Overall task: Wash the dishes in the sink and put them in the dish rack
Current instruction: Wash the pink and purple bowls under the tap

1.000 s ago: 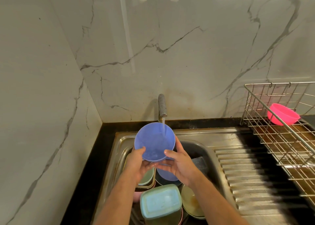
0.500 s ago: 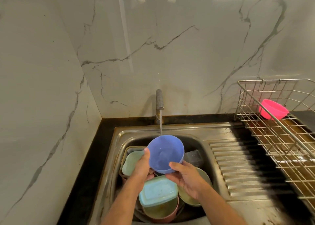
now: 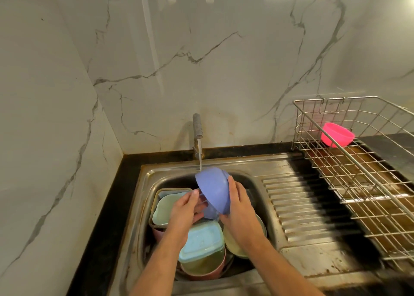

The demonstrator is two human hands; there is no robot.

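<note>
The blue bowl is over the sink, tilted on its side with its outside towards the camera, and the thin stream of water from the tap falls on its upper edge. The right hand holds the bowl from the right, its fingers close together and curved along the wall. The left hand touches the bowl's open side with curled fingers; I cannot tell exactly how they lie inside. Below, in the sink, wait a light blue lid, a green square dish and a pink pot. To the right, the wire dish rack holds a pink bowl.
</note>
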